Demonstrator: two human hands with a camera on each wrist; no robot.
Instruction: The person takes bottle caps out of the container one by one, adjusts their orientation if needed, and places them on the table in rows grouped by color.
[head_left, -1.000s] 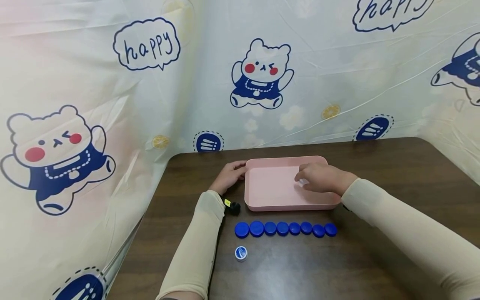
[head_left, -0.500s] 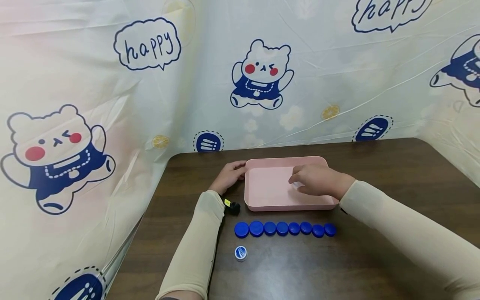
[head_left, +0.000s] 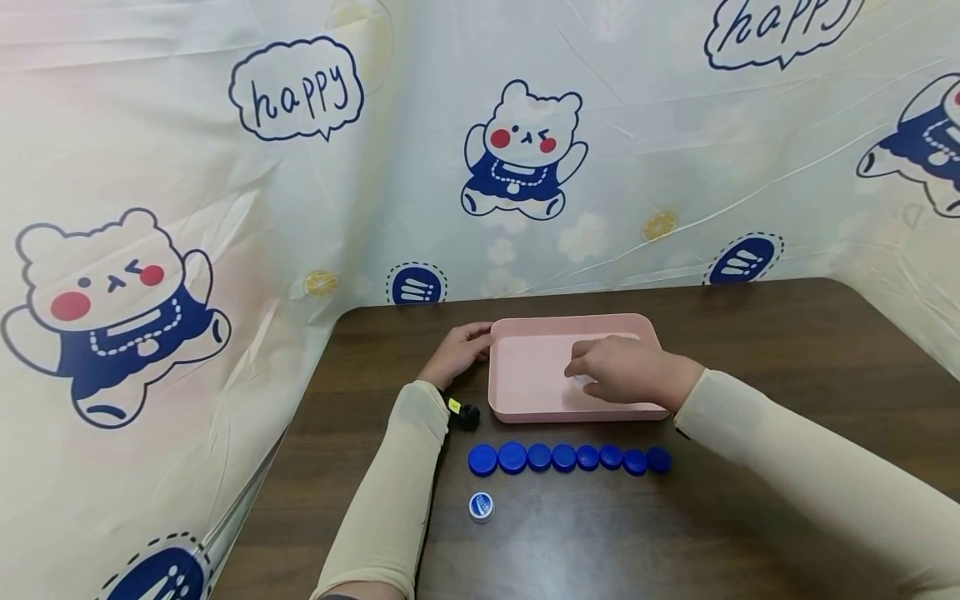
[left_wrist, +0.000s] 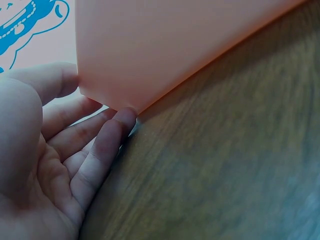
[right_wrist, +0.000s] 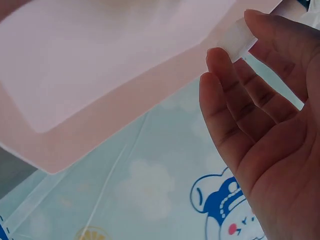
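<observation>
The pink tray (head_left: 525, 411) lies on the brown table. My left hand (head_left: 456, 354) rests at its left side. In the left wrist view its fingers (left_wrist: 97, 157) touch the tray's corner, fairly straight and relaxed. Over the right half of the tray, my right hand (head_left: 628, 369) pinches a small white cap (right_wrist: 237, 41) between thumb and fingertips. From the head view only a sliver of this cap shows under the hand. Several blue caps (head_left: 513, 457) form a row in front of the tray. Nearer stands a small white cap with a blue printed top (head_left: 482, 506).
A black strap with a yellow label (head_left: 455, 407) sits at the left wrist. The printed cloth (head_left: 405, 167) hangs behind and to both sides of the dark wooden table (head_left: 570, 542).
My right hand has moved left and slightly nearer over the tray, with the white cap in its fingers. The left hand, the tray and the row of blue caps have stayed put.
</observation>
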